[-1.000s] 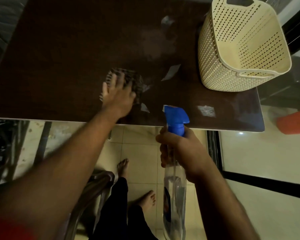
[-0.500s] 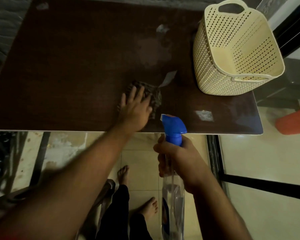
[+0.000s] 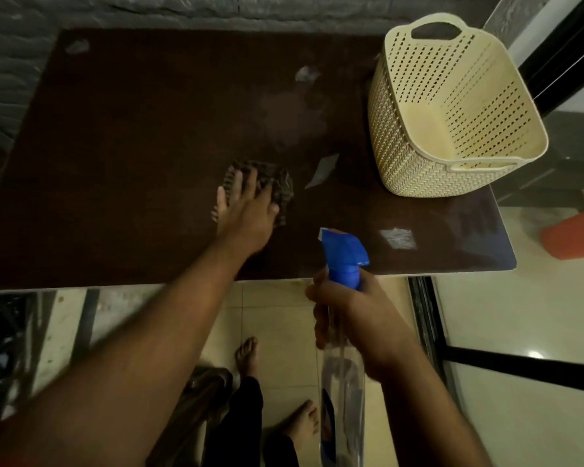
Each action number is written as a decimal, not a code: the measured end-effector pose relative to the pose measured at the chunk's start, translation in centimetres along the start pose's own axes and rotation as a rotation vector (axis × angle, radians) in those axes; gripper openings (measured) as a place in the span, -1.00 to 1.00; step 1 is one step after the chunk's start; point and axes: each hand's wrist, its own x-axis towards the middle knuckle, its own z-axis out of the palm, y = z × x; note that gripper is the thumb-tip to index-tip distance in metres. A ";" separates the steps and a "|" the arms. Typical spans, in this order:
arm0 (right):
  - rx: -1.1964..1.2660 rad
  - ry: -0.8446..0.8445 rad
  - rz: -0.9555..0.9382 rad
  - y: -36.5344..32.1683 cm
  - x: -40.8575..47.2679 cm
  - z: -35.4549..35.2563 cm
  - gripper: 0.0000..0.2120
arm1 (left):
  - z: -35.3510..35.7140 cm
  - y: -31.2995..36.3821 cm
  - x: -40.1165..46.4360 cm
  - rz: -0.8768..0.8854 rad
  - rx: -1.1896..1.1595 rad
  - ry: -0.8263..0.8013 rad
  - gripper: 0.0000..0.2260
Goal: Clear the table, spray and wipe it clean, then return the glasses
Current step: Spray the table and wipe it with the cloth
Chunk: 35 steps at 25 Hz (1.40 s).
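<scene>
Left hand [image 3: 246, 210] flat, fingers [image 3: 238, 183] spread; right hand [image 3: 354, 318] fisted.

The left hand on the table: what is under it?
Under the left hand lies a dark checked cloth, pressed flat on the brown table. Its edges show past the fingers. The part beneath the palm is covered.

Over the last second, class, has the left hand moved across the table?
Yes. The left hand pushed the cloth rightward toward the basket, then partway back left and farther from the table's near edge.
</scene>
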 end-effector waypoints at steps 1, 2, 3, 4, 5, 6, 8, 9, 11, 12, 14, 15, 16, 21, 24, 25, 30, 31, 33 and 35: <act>0.015 -0.011 0.009 -0.1 0.2 0.2 -0.80 | 1.0 0.2 -2.5 0.071 0.020 0.020 -0.53; 0.025 -0.017 0.014 -0.3 0.7 0.4 -0.80 | 1.5 0.1 -4.3 0.130 0.044 0.021 -0.52; 0.025 -0.020 0.012 -0.3 1.3 0.6 -0.81 | 1.9 -0.2 -4.9 0.158 0.067 0.014 -0.52; 0.017 -0.021 0.004 -0.4 1.9 0.9 -0.82 | 1.9 -0.6 -4.2 0.158 0.063 0.005 -0.52; 0.007 -0.028 -0.003 -0.7 2.6 1.2 -0.83 | 1.3 -1.0 -2.7 0.139 0.043 0.000 -0.52; 0.000 -0.037 -0.012 -1.0 3.1 1.4 -0.83 | 0.6 -1.1 -0.9 0.108 0.024 -0.009 -0.52; -0.002 -0.049 -0.035 -1.9 4.4 1.6 -0.84 | -0.8 -1.2 3.4 0.054 -0.006 -0.009 -0.51; -0.003 -0.050 -0.042 -2.4 5.1 1.6 -0.84 | -1.3 -1.2 5.1 0.028 -0.012 -0.021 -0.51; -0.008 -0.045 -0.060 -3.5 6.7 1.3 -0.84 | -2.0 -1.0 7.9 -0.004 -0.018 -0.039 -0.51; -0.005 -0.048 -0.066 -4.1 7.5 1.2 -0.85 | -2.3 -1.0 9.0 -0.017 -0.027 -0.035 -0.51; 0.029 -0.062 -0.076 -5.2 9.1 1.1 -0.87 | -3.0 -0.9 11.1 -0.034 -0.050 -0.032 -0.51; 0.044 -0.075 -0.078 -5.8 9.7 1.0 -0.87 | -3.3 -1.0 12.2 -0.046 -0.058 -0.032 -0.51; 0.047 -0.091 -0.082 -6.4 10.3 1.0 -0.87 | -3.7 -1.0 13.1 -0.057 -0.058 -0.035 -0.51; 0.029 -0.091 -0.053 -9.7 14.7 1.0 -0.85 | -6.0 -1.1 19.4 -0.066 -0.061 -0.056 -0.50; 0.023 -0.062 -0.042 -12.9 18.3 1.2 -0.87 | -7.3 -1.4 24.1 -0.062 -0.040 -0.059 -0.50; 0.012 -0.047 -0.050 -14.0 19.5 1.3 -0.88 | -7.8 -1.6 25.8 -0.053 -0.037 -0.061 -0.50; 0.032 0.028 -0.052 -19.4 25.1 1.5 -0.89 | -10.2 -1.9 33.3 -0.044 -0.041 -0.083 -0.49; 0.036 0.038 -0.051 -20.3 26.1 1.5 -0.89 | -10.6 -1.8 34.7 -0.039 -0.037 -0.086 -0.49; 0.034 0.060 -0.044 -21.9 28.2 1.4 -0.89 | -11.4 -1.7 37.2 -0.033 -0.037 -0.082 -0.49; 0.029 0.070 -0.046 -22.9 29.7 1.5 -0.89 | -11.9 -1.7 38.7 -0.032 -0.034 -0.076 -0.49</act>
